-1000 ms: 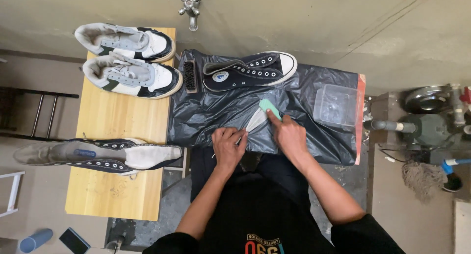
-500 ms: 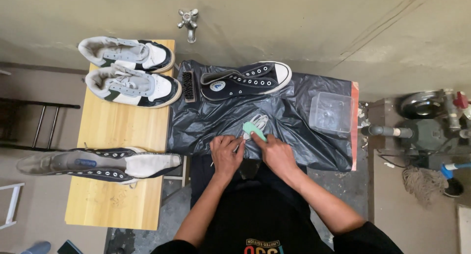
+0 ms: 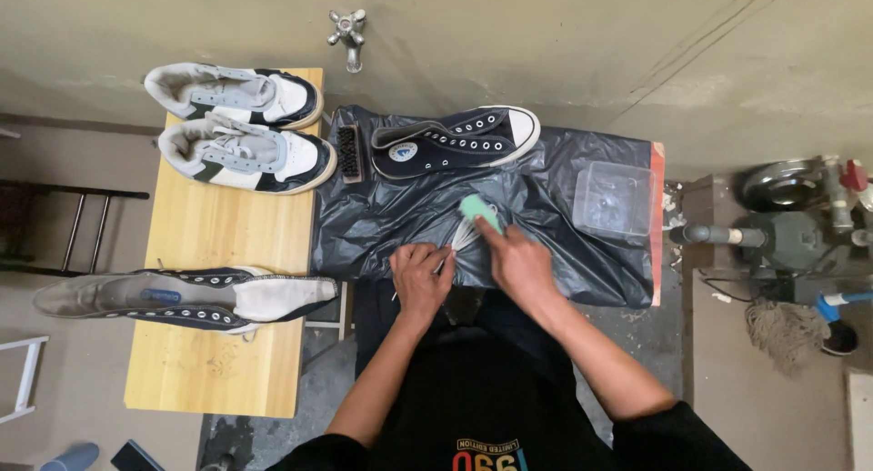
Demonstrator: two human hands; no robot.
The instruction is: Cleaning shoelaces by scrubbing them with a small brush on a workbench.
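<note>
Left hand (image 3: 420,275): its grip was pressed down on a white lace (image 3: 462,239), pinning it flat on the black sheet (image 3: 564,262).
Right hand (image 3: 518,264): its grip was clamped on a green brush (image 3: 479,211), whose bristles met the lace just beyond the left fingers.
Black shoe (image 3: 455,144): lay on its side beyond both grips, eyelets bare, at the sheet's far edge.
Dark brush (image 3: 349,153): just left of that shoe, untouched.
Clear tub (image 3: 613,199): right of the right grip, apart from it.
White shoes (image 3: 241,125): far left of the left grip, on the wooden tabletop (image 3: 218,362).
Opened shoe (image 3: 182,298): left of the left grip, spread flat, unlaced.
Progress: I judged the lace scrub under way; the shoes looked not yet relaced.
</note>
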